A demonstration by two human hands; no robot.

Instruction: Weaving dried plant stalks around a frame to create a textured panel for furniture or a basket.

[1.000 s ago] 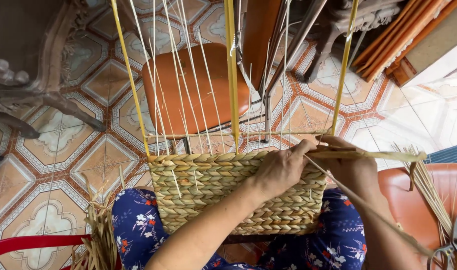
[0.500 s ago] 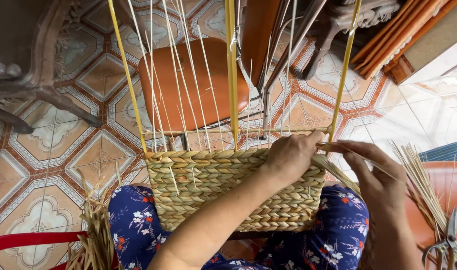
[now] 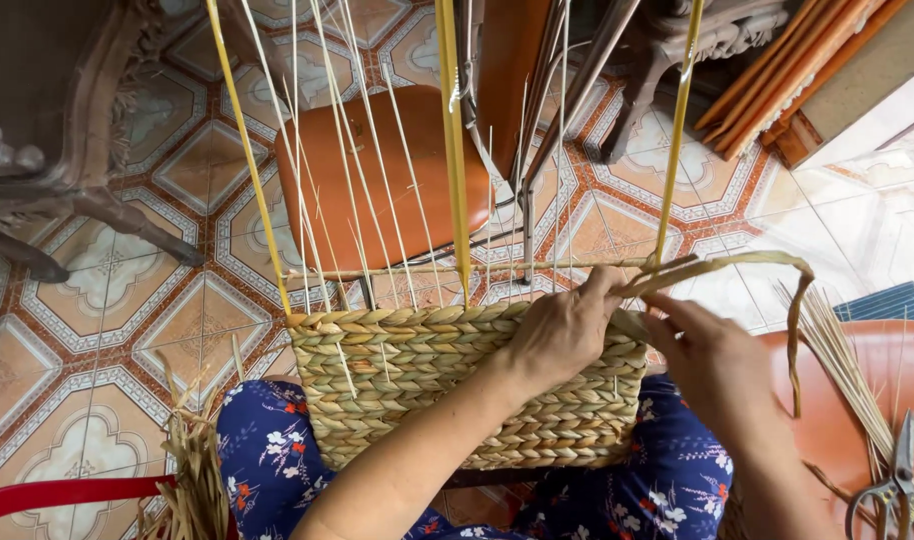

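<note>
A half-woven basket (image 3: 457, 390) of braided straw rests on my lap, against my blue flowered dress (image 3: 277, 450). Thin pale stakes (image 3: 367, 180) and yellow strips (image 3: 452, 150) rise from its rim. My left hand (image 3: 567, 325) presses on the basket's upper right rim and pinches a flat straw strand (image 3: 737, 265) there. My right hand (image 3: 712, 365) sits just right of it, fingers spread beside the same strand, which loops out to the right and hangs down.
An orange stool (image 3: 377, 170) stands on the patterned tile floor (image 3: 107, 300) ahead. Dark wooden furniture legs (image 3: 67, 200) are at the left. Loose straw (image 3: 192, 470) lies by my left knee. An orange seat (image 3: 867, 380) with thin reeds and scissors (image 3: 892, 490) is at the right.
The strand has been drawn out into a loop at the right. My right hand has dropped slightly below the rim, while my left hand stays on the rim.
</note>
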